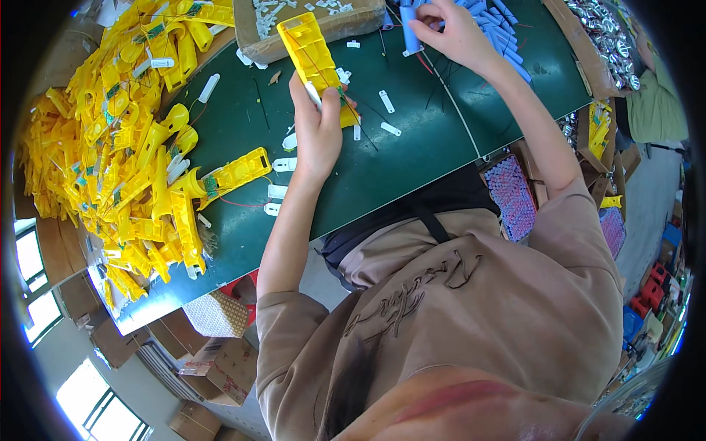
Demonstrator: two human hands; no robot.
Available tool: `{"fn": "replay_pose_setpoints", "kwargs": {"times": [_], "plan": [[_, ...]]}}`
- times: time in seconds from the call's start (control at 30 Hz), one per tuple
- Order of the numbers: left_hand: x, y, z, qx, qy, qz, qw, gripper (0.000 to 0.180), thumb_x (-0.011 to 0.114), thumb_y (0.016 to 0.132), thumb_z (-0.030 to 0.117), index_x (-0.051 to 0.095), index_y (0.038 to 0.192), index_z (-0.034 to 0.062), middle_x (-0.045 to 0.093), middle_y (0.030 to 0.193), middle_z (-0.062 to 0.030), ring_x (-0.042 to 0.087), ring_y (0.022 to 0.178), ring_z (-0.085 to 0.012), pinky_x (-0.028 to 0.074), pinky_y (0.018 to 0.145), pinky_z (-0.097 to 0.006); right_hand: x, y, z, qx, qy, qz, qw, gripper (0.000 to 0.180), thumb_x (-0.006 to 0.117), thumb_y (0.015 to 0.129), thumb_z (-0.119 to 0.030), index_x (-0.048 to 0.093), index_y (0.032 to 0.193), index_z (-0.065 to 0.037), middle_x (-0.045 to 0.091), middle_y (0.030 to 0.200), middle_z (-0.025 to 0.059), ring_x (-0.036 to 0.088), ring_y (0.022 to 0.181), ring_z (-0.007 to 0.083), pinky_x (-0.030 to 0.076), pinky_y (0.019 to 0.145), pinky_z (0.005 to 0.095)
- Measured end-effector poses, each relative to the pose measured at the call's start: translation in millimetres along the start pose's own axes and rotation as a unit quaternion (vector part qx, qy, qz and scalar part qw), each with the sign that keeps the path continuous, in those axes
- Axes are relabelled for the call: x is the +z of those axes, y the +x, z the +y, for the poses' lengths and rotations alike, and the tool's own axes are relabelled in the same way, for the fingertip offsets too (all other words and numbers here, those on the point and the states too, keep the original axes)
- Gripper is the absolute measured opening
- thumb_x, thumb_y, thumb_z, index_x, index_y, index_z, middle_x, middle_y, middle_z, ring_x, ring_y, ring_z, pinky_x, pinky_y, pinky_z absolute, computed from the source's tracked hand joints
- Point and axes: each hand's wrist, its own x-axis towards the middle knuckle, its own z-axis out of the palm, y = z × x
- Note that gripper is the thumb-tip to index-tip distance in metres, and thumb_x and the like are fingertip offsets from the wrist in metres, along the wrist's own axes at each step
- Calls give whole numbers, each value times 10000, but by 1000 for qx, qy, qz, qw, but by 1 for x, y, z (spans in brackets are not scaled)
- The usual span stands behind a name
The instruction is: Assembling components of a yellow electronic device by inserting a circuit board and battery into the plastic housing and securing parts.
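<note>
My left hand [320,136] is closed around a long yellow plastic housing [303,50], its open inside facing up. A small green circuit board with thin wires lies near my fingertips there, partly hidden. At the table's far side, my right hand [463,38] pinches a blue cylindrical battery [410,31] between thumb and fingers. Beside that hand spreads a pile of blue batteries [507,42] with thin red and black wires. Another yellow housing [239,173] lies left of my left forearm, its red wire trailing toward several white plastic pieces [284,165].
A large heap of yellow housings [125,162] covers the table's left. A cardboard box [254,48] of small white parts stands at the far edge; another with shiny metal pieces [603,37] is at the far right. The green tabletop [419,147] ends at my waist.
</note>
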Motion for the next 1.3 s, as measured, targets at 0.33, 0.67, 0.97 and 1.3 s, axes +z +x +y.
{"fn": "replay_pose_setpoints", "kwargs": {"times": [0.33, 0.67, 0.97, 1.3], "plan": [[4, -1, -5, 69, 101, 4, 992, 399, 386, 919, 11, 257, 1296, 0, 499, 1060, -127, 543, 890, -149, 475, 771, -285, 106, -5, -16, -101, 54, 116, 987, 210, 541, 889, -164, 524, 1064, -49, 579, 685, 56, 572, 573, 131, 446, 520, 262], [3, -3, -8, -15, 50, -28, 998, 443, 402, 927, 62, 234, 1332, 2, 531, 1045, -141, 566, 884, -171, 478, 765, -298, 117, 5, -9, -213, -38, 195, 957, 188, 537, 917, -203, 530, 1042, -63, 639, 771, 93, 633, 631, 196, 475, 525, 257], [6, -4, -7, 20, 120, -14, 992, 457, 428, 930, 87, 227, 1331, -4, 571, 983, -162, 606, 823, -199, 499, 714, -327, 125, 1, -12, -143, 3, 217, 966, 189, 544, 917, -204, 569, 1037, -60, 625, 729, 84, 609, 596, 182, 452, 502, 271], [2, -2, -10, -6, 149, -14, 989, 455, 429, 937, 103, 219, 1319, -26, 571, 1005, -197, 619, 849, -236, 501, 723, -334, 134, 9, -1, -189, -57, 278, 940, 160, 559, 897, -171, 568, 986, -39, 589, 830, 100, 602, 709, 231, 468, 589, 320]]}}
